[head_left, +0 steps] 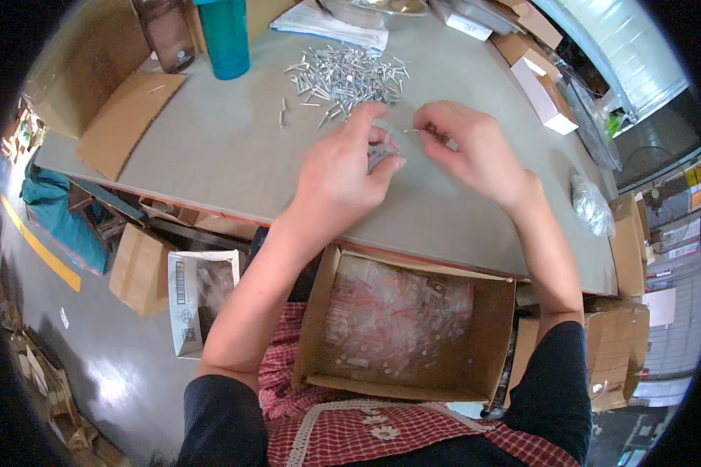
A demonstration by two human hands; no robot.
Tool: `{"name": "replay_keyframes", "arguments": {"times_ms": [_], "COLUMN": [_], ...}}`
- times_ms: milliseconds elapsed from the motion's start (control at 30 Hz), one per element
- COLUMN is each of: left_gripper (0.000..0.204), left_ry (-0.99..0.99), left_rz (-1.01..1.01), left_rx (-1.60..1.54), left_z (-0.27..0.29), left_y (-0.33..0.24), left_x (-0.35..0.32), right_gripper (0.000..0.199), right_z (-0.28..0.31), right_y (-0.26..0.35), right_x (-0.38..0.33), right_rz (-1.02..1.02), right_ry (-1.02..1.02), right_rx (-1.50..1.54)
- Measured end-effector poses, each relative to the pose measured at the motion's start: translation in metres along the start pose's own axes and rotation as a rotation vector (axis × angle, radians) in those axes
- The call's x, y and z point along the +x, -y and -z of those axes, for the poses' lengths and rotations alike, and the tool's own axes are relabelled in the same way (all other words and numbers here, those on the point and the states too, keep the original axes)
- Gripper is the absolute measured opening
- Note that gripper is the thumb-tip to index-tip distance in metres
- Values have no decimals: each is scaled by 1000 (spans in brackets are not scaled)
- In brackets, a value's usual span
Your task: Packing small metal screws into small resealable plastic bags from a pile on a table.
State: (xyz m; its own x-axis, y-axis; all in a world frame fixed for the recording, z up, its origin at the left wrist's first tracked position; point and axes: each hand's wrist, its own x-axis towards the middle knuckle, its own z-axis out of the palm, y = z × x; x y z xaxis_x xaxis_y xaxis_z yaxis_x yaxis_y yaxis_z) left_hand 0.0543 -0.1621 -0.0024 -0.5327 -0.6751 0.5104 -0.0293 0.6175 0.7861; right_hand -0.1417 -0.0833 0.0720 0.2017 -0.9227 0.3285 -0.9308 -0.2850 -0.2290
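Observation:
My left hand is curled above the grey table, thumb and fingers closed round a few small silver fasteners, mostly hidden in the grip. Across a narrow gap, my right hand pinches a small silver fastener, its thin tip poking out toward the left hand. Just beyond both hands lies a loose pile of silver fasteners, slim like rivets or screws. An open cardboard box sits below the table edge in front of me, holding many small clear bags with reddish marks.
At the back left stand a teal cup, a brown container and a cardboard flap. A clear plastic bag and a white box lie to the right. A white carton is below the table, left.

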Motion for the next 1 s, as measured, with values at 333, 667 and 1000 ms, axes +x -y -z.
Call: {"name": "replay_keyframes", "arguments": {"times_ms": [333, 667, 1000], "left_gripper": [50, 49, 40], "left_ry": [0, -294, -492], "left_rz": [-80, -48, -9], "left_rx": [70, -78, -424], "left_z": [5, 10, 17], "left_y": [-8, 4, 22], "left_x": [-2, -1, 3], "right_gripper": [25, 27, 19], "right_z": [9, 5, -51], "right_y": [29, 42, 51], "right_x": [5, 14, 19], "right_rz": [316, 132, 319], "right_ry": [-134, -238, 81], "right_rx": [-195, 53, -285]}}
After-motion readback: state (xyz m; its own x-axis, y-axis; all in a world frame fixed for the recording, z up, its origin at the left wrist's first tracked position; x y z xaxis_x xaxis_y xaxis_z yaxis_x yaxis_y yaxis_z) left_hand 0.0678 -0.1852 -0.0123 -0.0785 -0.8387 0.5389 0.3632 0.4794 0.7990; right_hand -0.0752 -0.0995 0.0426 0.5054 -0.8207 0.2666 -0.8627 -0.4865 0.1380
